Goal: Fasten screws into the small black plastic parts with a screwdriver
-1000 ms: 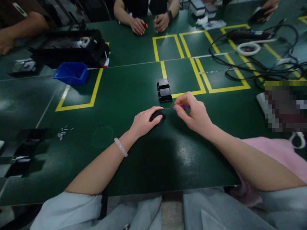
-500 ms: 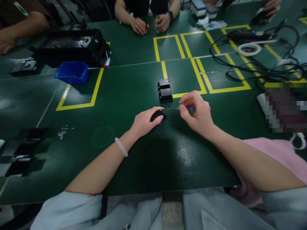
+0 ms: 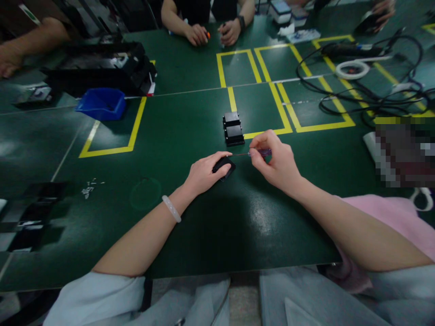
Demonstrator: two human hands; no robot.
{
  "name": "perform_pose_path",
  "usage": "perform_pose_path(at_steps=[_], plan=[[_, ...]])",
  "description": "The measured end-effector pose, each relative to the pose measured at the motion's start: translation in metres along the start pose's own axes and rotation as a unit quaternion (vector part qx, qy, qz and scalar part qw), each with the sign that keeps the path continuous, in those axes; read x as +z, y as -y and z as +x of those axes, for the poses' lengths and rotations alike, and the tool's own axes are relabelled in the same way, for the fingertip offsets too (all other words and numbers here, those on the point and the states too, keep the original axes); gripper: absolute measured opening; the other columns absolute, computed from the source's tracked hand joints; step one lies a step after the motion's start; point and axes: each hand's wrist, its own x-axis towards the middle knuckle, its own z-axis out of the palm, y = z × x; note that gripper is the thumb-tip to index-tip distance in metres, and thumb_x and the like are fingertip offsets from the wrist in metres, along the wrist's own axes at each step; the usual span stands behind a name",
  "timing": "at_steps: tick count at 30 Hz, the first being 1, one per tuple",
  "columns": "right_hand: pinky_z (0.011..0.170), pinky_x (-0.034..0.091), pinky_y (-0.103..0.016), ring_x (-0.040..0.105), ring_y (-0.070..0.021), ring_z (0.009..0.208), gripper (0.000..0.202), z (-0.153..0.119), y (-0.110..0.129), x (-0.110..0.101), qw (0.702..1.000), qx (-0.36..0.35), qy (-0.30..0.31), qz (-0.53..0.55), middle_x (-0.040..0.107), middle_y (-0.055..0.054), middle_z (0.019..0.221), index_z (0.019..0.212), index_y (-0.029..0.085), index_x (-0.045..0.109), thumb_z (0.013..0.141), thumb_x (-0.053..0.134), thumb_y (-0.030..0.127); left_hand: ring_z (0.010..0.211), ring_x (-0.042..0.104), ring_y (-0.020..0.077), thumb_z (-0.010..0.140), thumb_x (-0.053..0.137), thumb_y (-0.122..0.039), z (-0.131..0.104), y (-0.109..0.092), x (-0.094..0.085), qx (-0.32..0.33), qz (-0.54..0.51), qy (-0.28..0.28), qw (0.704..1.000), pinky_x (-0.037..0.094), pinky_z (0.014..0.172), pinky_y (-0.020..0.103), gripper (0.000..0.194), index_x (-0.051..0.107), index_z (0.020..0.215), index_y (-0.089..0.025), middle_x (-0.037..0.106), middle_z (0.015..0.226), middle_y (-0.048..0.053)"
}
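Note:
My left hand (image 3: 208,173) is closed around a small black box-like part (image 3: 228,169), holding it down on the green table. A screwdriver (image 3: 263,153) with a purplish clear handle is pinched in the fingers of my right hand (image 3: 277,160). Its thin shaft points left, and the tip reaches the far edge of the part by my left fingertips. Whether it sits in a screw is too small to tell. Just beyond stand two similar black parts (image 3: 234,131), one behind the other.
Small loose screws (image 3: 89,188) lie at the left, near several blurred black pieces (image 3: 36,210). Farther off are a blue bin (image 3: 102,103) and black trays (image 3: 102,68). Black cables (image 3: 370,97) coil at the right. A co-worker's hands (image 3: 229,32) rest across the table.
My right hand and the screwdriver handle have shifted slightly left, toward the black part. My left hand stays on the part.

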Motion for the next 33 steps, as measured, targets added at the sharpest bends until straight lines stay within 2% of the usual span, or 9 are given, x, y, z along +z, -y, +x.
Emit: perform_pose_path(at_steps=[2,5,8,12,18,24,27,30,33], plan=[[0.067,0.047,-0.028,0.061,-0.0141,0.068,0.003,0.0006,0.0002,-0.0002,1.0,0.004,0.002,-0.007,0.06,0.002,0.077,0.091,0.024,0.052,0.09,0.055,0.024,0.11,0.066,0.0254,0.098,0.041,-0.049,0.0002,0.0003,0.0005,-0.001,0.002,0.0,1.0,0.048,0.091,0.036,0.044,0.058,0.134,-0.029,0.068,0.13,0.001],[0.067,0.047,-0.028,0.062,-0.0145,0.069,0.009,0.001,0.0002,-0.0006,1.0,0.003,0.013,-0.01,0.062,0.001,0.079,0.091,0.023,0.054,0.093,0.054,0.031,0.111,0.066,0.0254,0.098,0.041,-0.05,0.0007,0.0009,0.0008,0.0,0.0,-0.001,1.0,0.048,0.091,0.036,0.044,0.057,0.134,-0.029,0.068,0.13,0.001],[0.067,0.048,-0.029,0.062,-0.0148,0.069,0.005,0.0003,0.0001,-0.0005,1.0,0.003,0.018,-0.007,0.061,0.001,0.079,0.095,0.023,0.053,0.091,0.054,0.027,0.111,0.066,0.0253,0.098,0.041,-0.05,0.0009,0.0013,0.0005,-0.002,-0.001,-0.002,1.0,0.048,0.091,0.036,0.044,0.057,0.134,-0.03,0.068,0.129,0.001],[0.066,0.048,-0.028,0.062,-0.0148,0.069,0.014,-0.0005,0.0004,-0.0006,1.0,0.002,0.011,0.0,0.06,0.001,0.079,0.1,0.024,0.052,0.087,0.056,0.021,0.11,0.066,0.0256,0.098,0.041,-0.05,0.0009,0.0016,0.0002,-0.005,0.0,0.0,1.0,0.048,0.09,0.036,0.045,0.058,0.134,-0.03,0.068,0.128,0.001],[0.069,0.048,-0.029,0.063,-0.015,0.072,0.008,0.0005,0.0005,-0.0016,0.999,0.01,0.028,0.011,0.061,0.001,0.079,0.095,0.023,0.052,0.095,0.051,0.032,0.11,0.066,0.0252,0.098,0.042,-0.05,0.0008,0.0013,0.0008,-0.002,-0.003,-0.003,1.0,0.048,0.091,0.036,0.045,0.058,0.134,-0.03,0.068,0.129,0.001],[0.067,0.048,-0.029,0.062,-0.0146,0.068,0.012,0.0,-0.0001,-0.0012,1.0,0.006,0.014,0.008,0.06,0.002,0.076,0.101,0.024,0.051,0.089,0.054,0.021,0.106,0.066,0.0252,0.098,0.042,-0.051,0.0003,0.0021,0.0004,-0.009,-0.004,0.0,1.0,0.048,0.088,0.035,0.046,0.058,0.135,-0.029,0.068,0.127,0.002],[0.067,0.047,-0.029,0.062,-0.0145,0.069,0.007,0.0004,-0.0003,-0.0017,1.0,0.006,0.018,0.01,0.06,0.002,0.076,0.099,0.024,0.052,0.093,0.053,0.028,0.108,0.066,0.0252,0.098,0.042,-0.051,0.0006,0.0028,0.0008,-0.008,-0.005,0.0,1.0,0.048,0.089,0.035,0.046,0.058,0.135,-0.029,0.068,0.128,0.002],[0.067,0.046,-0.028,0.063,-0.0142,0.069,0.012,0.0009,-0.0011,-0.002,1.0,0.009,0.027,0.012,0.06,0.002,0.076,0.096,0.023,0.052,0.096,0.052,0.035,0.108,0.066,0.0251,0.098,0.042,-0.051,0.0015,0.0032,0.0013,-0.004,-0.001,-0.001,1.0,0.048,0.09,0.035,0.046,0.058,0.135,-0.029,0.068,0.128,0.002],[0.069,0.047,-0.027,0.063,-0.0142,0.071,0.008,0.0007,-0.0024,-0.0015,1.0,0.011,0.026,0.012,0.061,0.002,0.078,0.097,0.023,0.052,0.095,0.053,0.031,0.108,0.066,0.0251,0.098,0.041,-0.05,0.0022,0.0033,0.0016,-0.004,0.0,0.001,1.0,0.047,0.09,0.035,0.046,0.058,0.135,-0.029,0.068,0.129,0.001]])
